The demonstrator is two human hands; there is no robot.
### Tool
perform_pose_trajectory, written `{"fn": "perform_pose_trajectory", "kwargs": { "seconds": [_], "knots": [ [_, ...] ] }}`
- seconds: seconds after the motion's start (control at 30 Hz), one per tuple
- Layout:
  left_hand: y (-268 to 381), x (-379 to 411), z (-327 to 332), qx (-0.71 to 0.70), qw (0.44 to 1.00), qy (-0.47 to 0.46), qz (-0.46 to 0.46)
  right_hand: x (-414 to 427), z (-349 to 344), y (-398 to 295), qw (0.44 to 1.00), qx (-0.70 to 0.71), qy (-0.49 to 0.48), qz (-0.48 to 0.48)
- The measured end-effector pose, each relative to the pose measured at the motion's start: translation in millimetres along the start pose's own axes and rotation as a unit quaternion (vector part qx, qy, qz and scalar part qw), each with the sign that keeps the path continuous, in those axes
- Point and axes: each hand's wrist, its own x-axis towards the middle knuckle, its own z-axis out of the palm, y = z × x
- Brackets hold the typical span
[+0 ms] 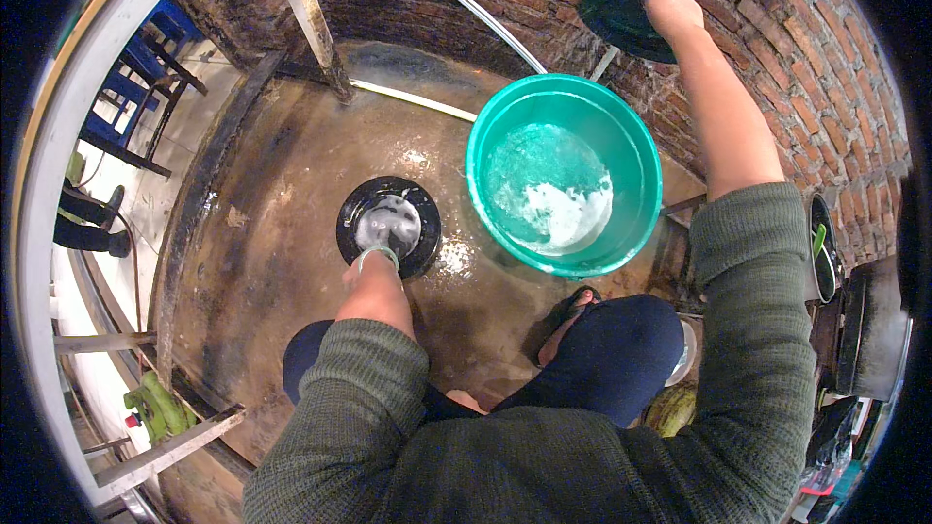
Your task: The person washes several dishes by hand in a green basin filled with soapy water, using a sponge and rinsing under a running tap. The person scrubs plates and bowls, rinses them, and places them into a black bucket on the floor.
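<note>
My right hand (673,13), raised at the upper right, grips the edge of a dark round lid or plate (619,18) in front of the brick wall. My left hand (357,269) reaches down to a black round basin (349,207) on the wet floor; its fingers are hidden at the sudsy middle, so I cannot tell what they hold. A large green plastic tub (477,182) stands right of the black basin, with water and white suds inside.
A brick wall (772,36) curves behind the tub. Wooden posts (306,14) and a low floor ledge (196,211) stand left. Beyond them are blue chairs (135,62) and another person's legs and shoes (91,218). Green bananas (162,411) lie lower left.
</note>
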Motion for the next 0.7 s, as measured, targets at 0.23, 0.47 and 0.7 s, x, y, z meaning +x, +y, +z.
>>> {"fn": "perform_pose_trajectory", "kwargs": {
  "seconds": [0.23,0.47,0.7],
  "knots": [
    [-0.2,7.5,-2.9,-0.059,0.993,-0.022,-0.103,7.3,52.1,-26.3,0.938,0.294,-0.033,0.182],
    [0.4,12.0,-6.0,-0.117,0.970,-0.050,-0.208,15.3,95.8,-44.6,0.384,0.832,-0.043,0.398],
    [-3.2,16.8,0.1,-0.160,0.958,-0.096,-0.216,-19.2,52.0,-6.6,0.702,0.635,-0.088,0.310]
  ]
}}
